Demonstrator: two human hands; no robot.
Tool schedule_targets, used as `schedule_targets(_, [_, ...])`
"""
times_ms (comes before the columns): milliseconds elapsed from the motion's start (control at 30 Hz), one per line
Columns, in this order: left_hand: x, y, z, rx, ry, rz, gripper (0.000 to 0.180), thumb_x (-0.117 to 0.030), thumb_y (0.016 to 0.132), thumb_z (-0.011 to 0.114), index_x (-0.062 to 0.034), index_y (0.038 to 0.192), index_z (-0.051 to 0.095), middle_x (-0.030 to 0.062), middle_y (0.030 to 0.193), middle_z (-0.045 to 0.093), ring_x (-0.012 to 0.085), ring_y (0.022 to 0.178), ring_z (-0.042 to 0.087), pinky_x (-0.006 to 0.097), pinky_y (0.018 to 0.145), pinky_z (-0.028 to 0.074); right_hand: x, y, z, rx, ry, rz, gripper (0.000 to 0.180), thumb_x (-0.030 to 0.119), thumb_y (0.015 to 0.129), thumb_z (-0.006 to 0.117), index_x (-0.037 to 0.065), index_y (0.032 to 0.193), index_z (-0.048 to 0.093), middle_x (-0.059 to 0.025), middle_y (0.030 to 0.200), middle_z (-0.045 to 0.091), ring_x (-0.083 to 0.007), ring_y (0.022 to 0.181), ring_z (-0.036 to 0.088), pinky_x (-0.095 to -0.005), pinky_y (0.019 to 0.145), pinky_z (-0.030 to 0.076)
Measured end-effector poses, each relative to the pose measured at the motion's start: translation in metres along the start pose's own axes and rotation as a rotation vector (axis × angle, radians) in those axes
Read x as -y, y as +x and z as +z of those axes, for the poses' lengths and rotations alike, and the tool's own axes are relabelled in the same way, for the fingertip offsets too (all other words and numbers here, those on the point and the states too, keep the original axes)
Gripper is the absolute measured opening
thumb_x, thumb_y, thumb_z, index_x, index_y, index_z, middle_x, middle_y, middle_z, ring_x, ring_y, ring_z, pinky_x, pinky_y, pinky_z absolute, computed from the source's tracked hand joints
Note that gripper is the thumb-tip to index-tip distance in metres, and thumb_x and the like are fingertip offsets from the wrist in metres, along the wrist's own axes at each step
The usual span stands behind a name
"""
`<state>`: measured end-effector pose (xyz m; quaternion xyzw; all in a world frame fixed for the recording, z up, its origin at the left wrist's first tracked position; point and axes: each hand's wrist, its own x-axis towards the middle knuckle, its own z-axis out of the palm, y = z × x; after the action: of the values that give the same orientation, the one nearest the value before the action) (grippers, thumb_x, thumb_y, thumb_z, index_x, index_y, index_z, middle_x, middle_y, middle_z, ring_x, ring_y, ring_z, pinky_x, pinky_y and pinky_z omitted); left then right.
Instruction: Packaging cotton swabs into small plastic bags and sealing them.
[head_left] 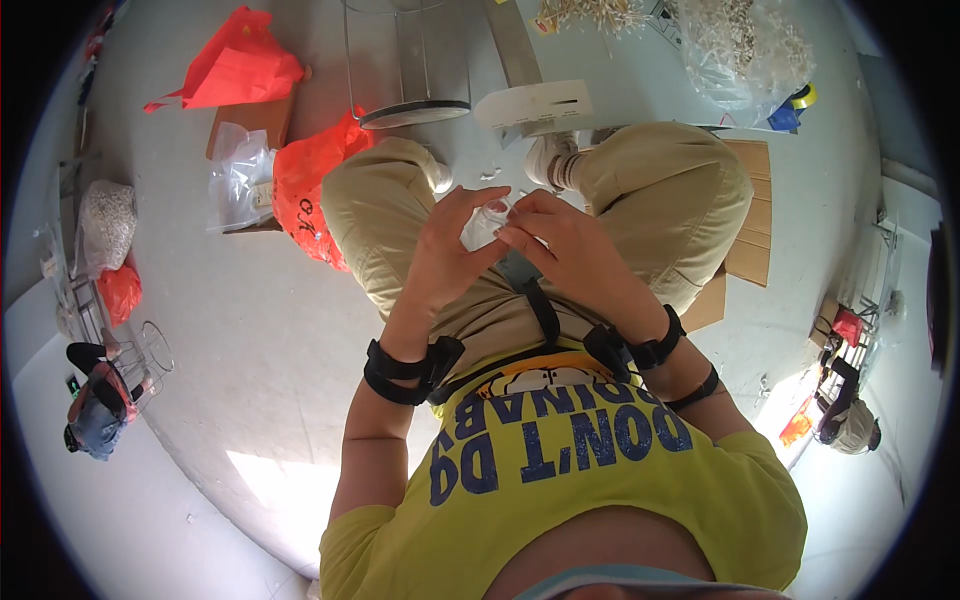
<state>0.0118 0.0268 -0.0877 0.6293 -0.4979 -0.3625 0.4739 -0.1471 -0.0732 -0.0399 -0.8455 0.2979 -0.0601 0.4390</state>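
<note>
I sit on the floor with my knees bent in tan trousers. Both hands meet over my lap on a small clear plastic bag (486,222) holding something white. My left hand (447,250) cups the bag from the left, fingers curled round it. My right hand (555,245) pinches the bag's top edge with thumb and fingertips. Black straps circle both wrists. What is inside the bag is too small to make out.
Red plastic bags (305,185) and a clear bag (240,180) lie on cardboard to my left. A metal-framed stool or stand (410,110) and a white folded card (535,105) are ahead. Large clear bags of small pale pieces (745,50) sit at the upper right. Flat cardboard (752,235) lies under my right leg.
</note>
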Motion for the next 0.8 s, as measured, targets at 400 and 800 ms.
schedule_targets(400, [0.018, 0.001, 0.008, -0.137, -0.209, -0.190, 0.051, -0.006, 0.078, 0.078, -0.0074, 0.125, 0.060, 0.0053, 0.103, 0.066, 0.0187, 0.101, 0.061, 0.032, 0.093, 0.047, 0.004, 0.006, 0.002, -0.111, 0.205, -0.059, 0.031, 0.024, 0.093, 0.062, 0.012, 0.122, 0.059, -0.0088, 0.113, 0.061, -0.0300, 0.090, 0.066, -0.0379, 0.073, 0.054])
schedule_targets(800, [0.143, 0.071, 0.001, -0.157, 0.466, -0.164, 0.053, -0.022, 0.073, 0.082, -0.0115, 0.121, 0.061, 0.0090, 0.100, 0.069, 0.0269, 0.100, 0.064, 0.038, 0.087, 0.049, -0.169, 0.107, 0.030, -0.026, -0.628, 0.136, 0.069, 0.023, 0.087, 0.068, 0.031, 0.149, 0.038, -0.0193, 0.158, 0.021, -0.0429, 0.145, 0.022, -0.0585, 0.112, 0.029])
